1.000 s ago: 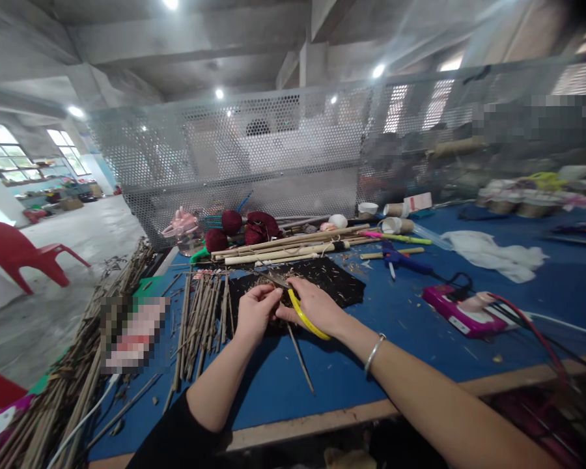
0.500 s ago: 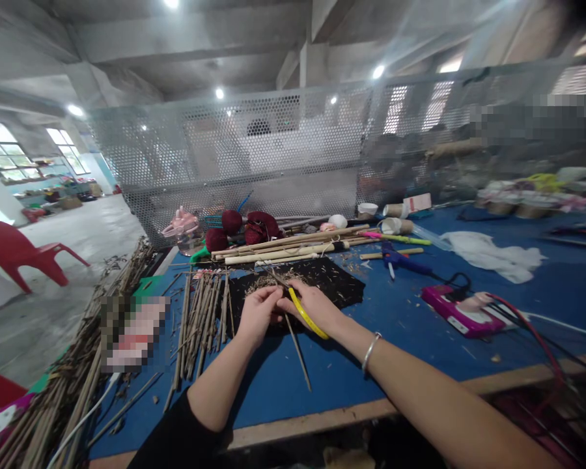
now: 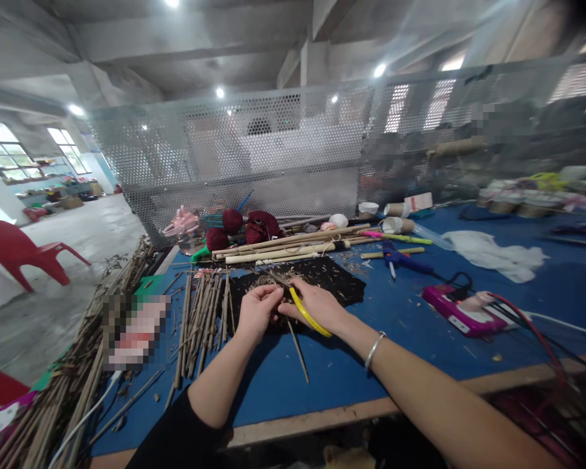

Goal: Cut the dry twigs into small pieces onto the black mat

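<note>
My right hand (image 3: 317, 305) is closed around scissors with a yellow handle (image 3: 308, 315); their dark blades (image 3: 278, 279) point up and to the left. Close beside it, my left hand (image 3: 260, 309) is in a pinch on a thin dry stick (image 3: 299, 352), whose lower end sticks out toward me over the blue table. Where the fingers meet the stick is partly hidden. Beneath both hands lies a black cloth (image 3: 344, 286) scattered with small plant clippings. To the left of the cloth, several cut dry sticks (image 3: 200, 319) lie side by side.
A long heap of dry stalks (image 3: 73, 365) runs along the table's left edge. Behind the cloth lie pale wooden rods (image 3: 283, 253) and dark red yarn balls (image 3: 232, 221). A blue glue gun (image 3: 405, 259) and a purple power strip (image 3: 461, 316) with cables are at right. A perforated metal screen (image 3: 273, 156) stands behind.
Both hands stay nearly in place. The stick's lower end has drawn up slightly toward the hands, and the scissors have shifted a little.
</note>
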The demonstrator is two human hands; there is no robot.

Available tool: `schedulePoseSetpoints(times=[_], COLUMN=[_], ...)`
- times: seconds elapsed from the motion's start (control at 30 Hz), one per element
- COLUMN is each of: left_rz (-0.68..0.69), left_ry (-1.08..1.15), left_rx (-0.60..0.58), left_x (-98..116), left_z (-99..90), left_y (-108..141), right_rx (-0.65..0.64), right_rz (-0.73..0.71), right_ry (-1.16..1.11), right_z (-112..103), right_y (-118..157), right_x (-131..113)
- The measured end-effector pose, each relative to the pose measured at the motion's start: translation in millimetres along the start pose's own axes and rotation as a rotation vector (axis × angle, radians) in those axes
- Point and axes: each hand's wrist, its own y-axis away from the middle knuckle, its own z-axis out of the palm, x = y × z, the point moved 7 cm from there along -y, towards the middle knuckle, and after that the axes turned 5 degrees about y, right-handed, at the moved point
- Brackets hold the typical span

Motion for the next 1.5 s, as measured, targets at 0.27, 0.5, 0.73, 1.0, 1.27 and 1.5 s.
schedulePoseSetpoints(times=[0.27, 0.5, 0.73, 1.0, 1.27, 1.5], left_rz=[0.045, 0.051, 0.041, 0.036, 0.071, -0.001], left_ry=[-0.039, -0.035, -0.071, -0.082, -0.097, -0.045], left_rx=[0.001, 0.014, 0.032, 0.077, 0.093, 0.027], left_x=[1.8, 2.1, 2.5, 4.0, 5.9, 0.6], left_z=[-0.1, 0.3, -1.5, -4.3, -5.9, 0.0], left_y=[-0.8, 0.8, 0.3, 0.4, 0.3, 0.9], right_rx=[0.083, 0.086, 0.033, 0.005, 0.001, 0.001], right_rz=[-0.061, -0.052, -0.002, 0.025, -0.040, 0.032], right_ry=[-0.058, -0.055, -0.094, 0.009, 0.015, -0.014], right_z=[0.6, 0.0, 4.9, 4.6, -0.3, 1.2], right_y=[0.5, -0.6, -2.6, -2.2, 0.3, -2.5], right_x=[-5.7, -6.8, -0.6, 2.1, -5.6, 0.3])
